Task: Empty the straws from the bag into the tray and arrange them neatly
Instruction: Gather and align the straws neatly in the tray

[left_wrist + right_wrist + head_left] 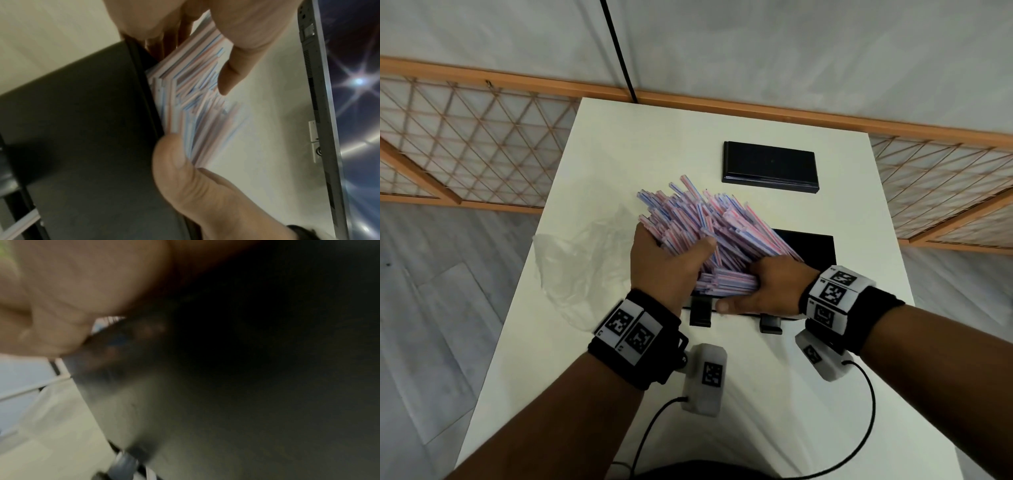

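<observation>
A thick bundle of wrapped straws (pixel 709 233) with pink and blue stripes fans out up and to the left above the black tray (pixel 815 250). My left hand (pixel 671 260) grips the bundle's middle, thumb over the top. My right hand (pixel 763 291) clasps its near end at the tray's front edge. In the left wrist view the straws (pixel 185 104) sit between thumb and fingers beside the tray (pixel 82 129). The right wrist view is dark and blurred. An empty clear plastic bag (pixel 582 263) lies crumpled on the table to the left.
A black lid or second tray (pixel 770 168) lies farther back on the white table (pixel 619 144). Two black clips (pixel 700 311) stick out at the tray's front. Cables trail from the wrist cameras near the front edge. A wooden lattice screen stands behind.
</observation>
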A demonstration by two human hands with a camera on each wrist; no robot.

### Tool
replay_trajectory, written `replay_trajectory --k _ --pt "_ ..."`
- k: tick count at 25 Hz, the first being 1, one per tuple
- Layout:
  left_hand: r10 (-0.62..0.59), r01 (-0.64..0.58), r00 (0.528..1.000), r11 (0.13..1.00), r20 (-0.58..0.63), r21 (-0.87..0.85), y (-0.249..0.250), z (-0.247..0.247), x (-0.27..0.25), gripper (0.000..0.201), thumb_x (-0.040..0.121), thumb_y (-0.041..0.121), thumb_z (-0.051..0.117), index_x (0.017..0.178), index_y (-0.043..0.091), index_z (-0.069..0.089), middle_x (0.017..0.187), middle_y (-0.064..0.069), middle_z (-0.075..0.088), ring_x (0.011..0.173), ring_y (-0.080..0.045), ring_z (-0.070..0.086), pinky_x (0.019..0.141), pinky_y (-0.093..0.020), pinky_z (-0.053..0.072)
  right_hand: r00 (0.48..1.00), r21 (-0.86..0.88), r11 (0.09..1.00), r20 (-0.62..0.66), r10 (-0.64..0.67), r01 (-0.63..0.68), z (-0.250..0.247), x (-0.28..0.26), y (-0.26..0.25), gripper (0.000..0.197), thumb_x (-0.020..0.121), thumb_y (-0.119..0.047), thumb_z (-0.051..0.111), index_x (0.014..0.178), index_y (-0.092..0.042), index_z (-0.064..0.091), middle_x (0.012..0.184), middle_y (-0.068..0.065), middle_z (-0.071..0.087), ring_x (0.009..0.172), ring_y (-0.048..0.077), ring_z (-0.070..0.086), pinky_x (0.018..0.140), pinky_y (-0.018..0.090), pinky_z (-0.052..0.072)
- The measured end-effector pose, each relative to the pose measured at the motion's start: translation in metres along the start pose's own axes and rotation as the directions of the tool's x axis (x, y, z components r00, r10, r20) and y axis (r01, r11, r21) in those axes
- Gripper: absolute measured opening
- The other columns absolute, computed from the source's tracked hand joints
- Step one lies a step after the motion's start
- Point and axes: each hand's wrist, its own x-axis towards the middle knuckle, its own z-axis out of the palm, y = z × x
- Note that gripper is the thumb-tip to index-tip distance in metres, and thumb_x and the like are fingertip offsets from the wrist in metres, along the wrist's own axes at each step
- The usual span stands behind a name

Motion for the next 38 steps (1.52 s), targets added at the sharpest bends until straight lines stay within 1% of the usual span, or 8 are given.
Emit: replay_trajectory --k 4,8,11,18,23,30,34,38 --pt "0.056 -0.051 0.997 0.994 -0.057 0.095 0.007 0.013 0.006 0.061 0.061 0.014 0.091 0.114 0.007 0.062 0.103 -0.004 0.076 0.089 -0.015 0.076 0.084 -0.047 0.062 0.996 0.026 0.997 0.030 -0.079 0.078 0.000 0.003 -0.010 0.059 0.067 -0.086 0.056 0.080 -0.029 0.059 0.076 -0.007 0.063 0.073 0.013 0.060 0.065 0.028 0.045" --pt "0.034 -0.027 0.994 0.997 -0.107 0.073 0.006 0.017 0.012 0.068 0.051 0.025 0.092 0.110 0.010 0.061 0.100 -0.003 0.076 0.088 -0.018 0.076 0.082 -0.049 0.062 0.997 -0.048 0.996 -0.005 -0.074 0.074 0.012 0.016 -0.018 0.080 0.063 -0.093 0.047 0.097 -0.023 0.064 0.088 0.000 0.069 0.083 0.018 0.064 0.084 0.038 0.054" --pt "0.003 0.001 0.996 0.999 -0.093 0.047 0.000 0.014 0.018 0.071 0.050 0.023 0.094 0.111 0.003 0.063 0.100 -0.010 0.076 0.088 -0.025 0.077 0.079 -0.054 0.062 0.995 -0.052 0.995 -0.049 -0.087 0.085 0.013 0.021 -0.021 0.090 0.057 -0.096 0.046 0.100 -0.019 0.064 0.089 -0.004 0.068 0.083 0.017 0.063 0.083 0.035 0.052" --pt "-0.004 0.002 0.997 1.000 -0.078 -0.026 0.000 0.014 0.011 0.075 0.053 0.015 0.094 0.117 0.002 0.056 0.106 -0.015 0.073 0.091 -0.028 0.076 0.078 -0.054 0.062 0.991 0.061 0.989 0.030 -0.134 0.132 0.008 0.023 -0.023 0.066 0.069 -0.077 0.064 0.112 -0.027 0.059 0.099 -0.005 0.068 0.092 0.015 0.063 0.087 0.033 0.051" --pt "0.048 -0.047 0.992 0.999 -0.119 0.015 0.001 0.008 0.019 0.066 0.059 0.030 0.090 0.113 0.005 0.060 0.106 -0.012 0.073 0.094 -0.028 0.074 0.084 -0.053 0.060 0.977 0.211 0.956 -0.097 -0.188 0.204 0.007 0.026 -0.022 0.068 0.053 -0.081 0.070 0.100 -0.031 0.061 0.093 -0.012 0.070 0.085 0.006 0.066 0.085 0.031 0.054" --pt "0.036 -0.038 0.999 0.994 0.020 0.103 -0.006 -0.008 0.017 0.065 0.062 0.022 0.093 0.118 0.005 0.065 0.109 -0.008 0.076 0.098 -0.022 0.075 0.087 -0.049 0.061 0.996 -0.050 0.995 -0.013 -0.090 0.089 0.002 0.010 -0.006 0.063 0.059 -0.094 0.050 0.072 -0.032 0.053 0.074 -0.013 0.060 0.074 0.008 0.057 0.073 0.026 0.041" --pt "-0.048 0.046 0.999 0.996 -0.016 -0.073 0.001 0.002 0.014 0.068 0.064 0.039 0.089 0.119 0.006 0.065 0.110 -0.012 0.076 0.100 -0.029 0.074 0.088 -0.055 0.059 0.995 0.056 0.993 -0.010 -0.104 0.104 0.002 0.016 -0.009 0.065 0.056 -0.087 0.063 0.090 -0.032 0.058 0.088 -0.016 0.062 0.084 0.011 0.060 0.078 0.027 0.047" --pt "-0.046 0.047 0.999 0.998 0.013 -0.029 0.001 0.010 0.014 0.069 0.065 0.029 0.089 0.123 0.003 0.061 0.113 -0.013 0.074 0.100 -0.027 0.074 0.088 -0.052 0.060 0.988 0.068 0.991 0.092 -0.121 0.115 -0.001 0.024 -0.022 0.078 0.064 -0.072 0.074 0.123 -0.026 0.055 0.110 -0.018 0.057 0.100 0.007 0.057 0.088 0.024 0.044"
